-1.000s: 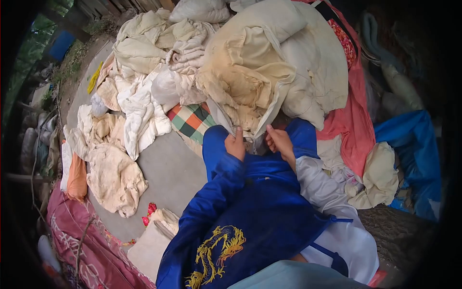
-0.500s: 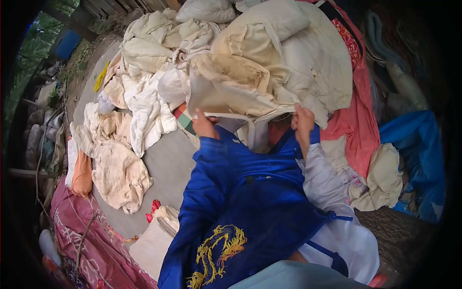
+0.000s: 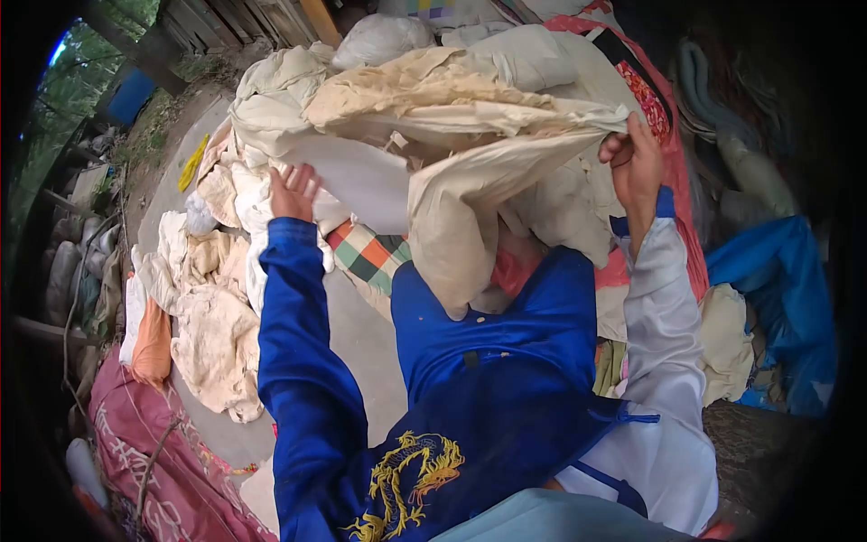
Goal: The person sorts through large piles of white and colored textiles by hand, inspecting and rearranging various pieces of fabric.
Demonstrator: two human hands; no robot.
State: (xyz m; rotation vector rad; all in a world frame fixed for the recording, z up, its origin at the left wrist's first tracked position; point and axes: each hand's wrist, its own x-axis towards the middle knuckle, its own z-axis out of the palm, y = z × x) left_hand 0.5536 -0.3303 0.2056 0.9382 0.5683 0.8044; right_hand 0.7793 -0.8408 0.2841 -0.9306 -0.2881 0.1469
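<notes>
A large cream cloth [image 3: 488, 176] is stretched in front of me, one end hanging in a fold over my blue trousers [image 3: 433, 316]. My right hand [image 3: 638, 163] pinches its bunched corner, raised at the right. Off to the left, my left hand [image 3: 294, 192] has its fingers spread and nothing in them. Beside those fingers is a smooth white sheet [image 3: 361, 181], partly under the cream cloth. Rumpled yellowish padding [image 3: 397, 86] lies along the cloth's far side.
Heaped pale wadding [image 3: 221, 334] lies on the grey ground at left. A checked cloth [image 3: 366, 248] is by my knee. Red fabric [image 3: 686, 208] and a blue sheet [image 3: 768, 280] lie at right, a maroon printed cover [image 3: 135, 434] at lower left. Boards [image 3: 226, 32] stand behind.
My hands have moved far apart. The left has let go of the cloth edge and swung left; the right has carried its corner up and right, pulling the cloth wide.
</notes>
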